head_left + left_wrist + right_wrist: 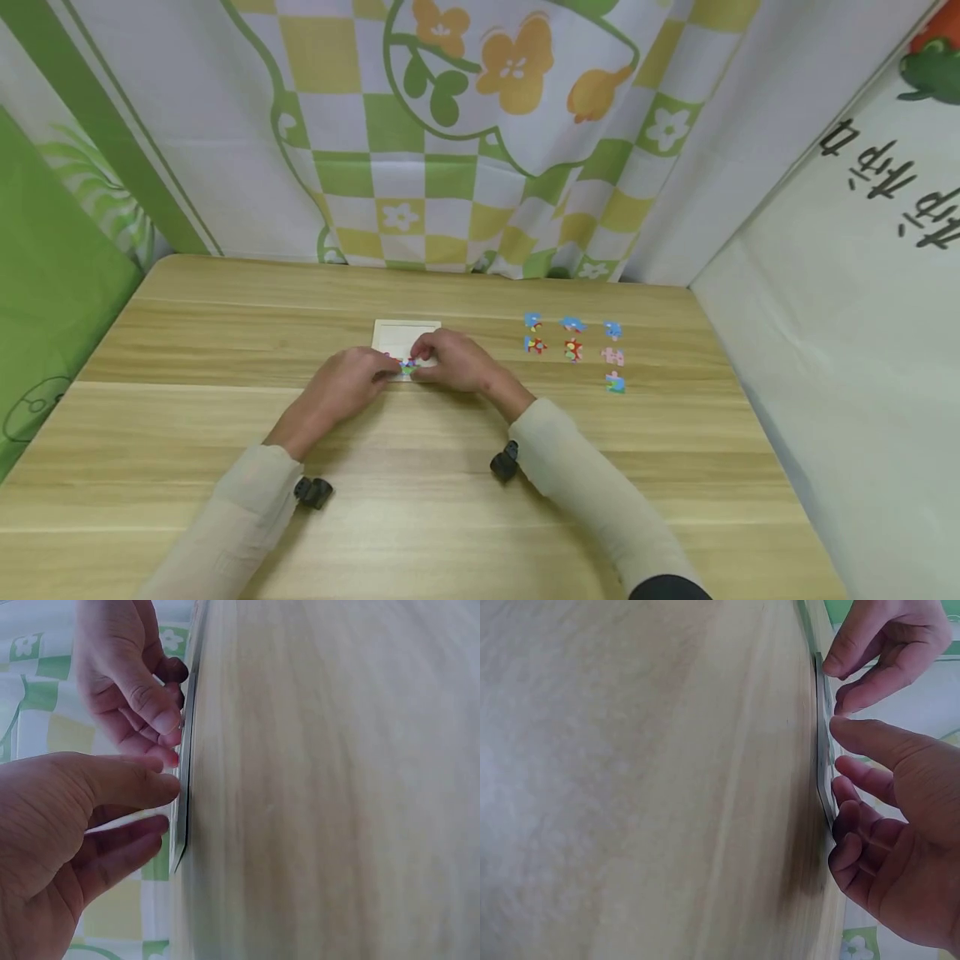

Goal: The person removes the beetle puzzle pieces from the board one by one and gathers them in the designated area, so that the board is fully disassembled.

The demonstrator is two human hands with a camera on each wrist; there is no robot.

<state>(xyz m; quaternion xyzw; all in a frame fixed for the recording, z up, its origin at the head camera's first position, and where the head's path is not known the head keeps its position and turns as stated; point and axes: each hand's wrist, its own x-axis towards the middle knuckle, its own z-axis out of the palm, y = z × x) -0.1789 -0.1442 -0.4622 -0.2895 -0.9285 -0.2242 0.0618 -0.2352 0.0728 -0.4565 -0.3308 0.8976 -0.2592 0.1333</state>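
A pale, shallow puzzle tray (407,323) lies flat on the table, with colourful jigsaw pieces (407,367) along its near edge. From the left, my left hand (350,379) reaches in, its thumb and fingertips at the tray's near-left part. In the left wrist view that thumb (154,787) touches the tray edge, fingers apart from it. My right hand (459,360) bends over the near-right part, thumb and forefinger about a small piece mostly hidden beneath them. In the right wrist view its thumb (862,735) lies at the tray rim, the other fingers curled.
Right of the tray, several loose jigsaw pieces (573,348) lie spaced in rows, blue, red and pink. A patterned curtain (480,183) hangs behind the table's far edge. A white wall panel (847,333) borders the right side, and green cloth (60,275) the left.
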